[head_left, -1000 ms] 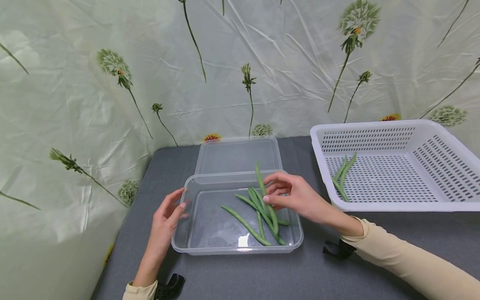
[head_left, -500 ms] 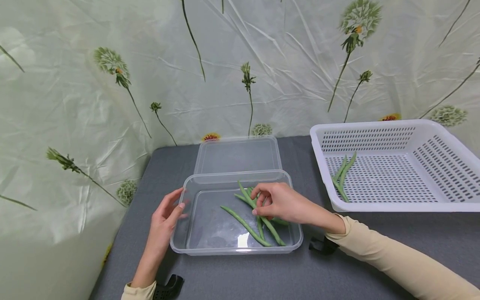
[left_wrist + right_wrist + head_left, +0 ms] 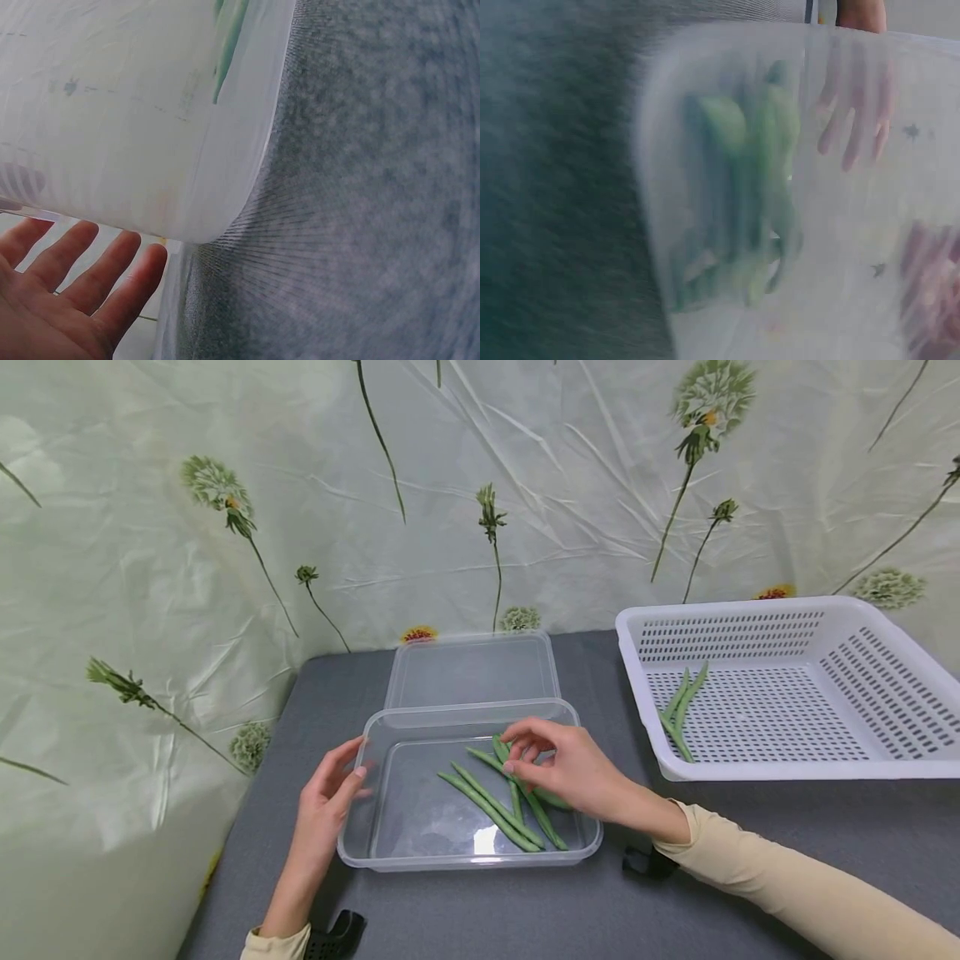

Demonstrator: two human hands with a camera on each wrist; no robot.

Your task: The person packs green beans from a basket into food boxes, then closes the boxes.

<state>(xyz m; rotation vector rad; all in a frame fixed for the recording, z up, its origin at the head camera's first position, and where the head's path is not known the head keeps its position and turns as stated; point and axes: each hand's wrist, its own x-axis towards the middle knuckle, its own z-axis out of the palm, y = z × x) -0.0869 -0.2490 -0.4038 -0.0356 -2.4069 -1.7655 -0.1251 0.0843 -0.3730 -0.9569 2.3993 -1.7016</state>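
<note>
A clear plastic container (image 3: pixel 468 862) holds several green beans (image 3: pixel 483 806), mostly in its right half; two lie side by side in its middle. My left hand (image 3: pixel 324 797) touches the container's left wall; the left wrist view shows its fingers (image 3: pixel 112 274) extended against the side. Over the beans at the right, my right hand (image 3: pixel 566 768) has loosely bent fingers, with a space between thumb and index finger and no bean lifted. Its palm covers part of the beans below. Through the cloudy wall in the right wrist view, the beans (image 3: pixel 742 165) look blurred.
Behind the container lies its clear lid (image 3: pixel 472 670). A white perforated basket (image 3: pixel 787 770) stands to the right, with a few green beans (image 3: pixel 684 702) at its left end. A flower-printed sheet (image 3: pixel 420 568) hangs behind the dark grey tablecloth (image 3: pixel 450 914).
My right hand lowered a green bean and let it go beside the leftmost one, then came back over the other beans. My left hand has stayed at the container's side.
</note>
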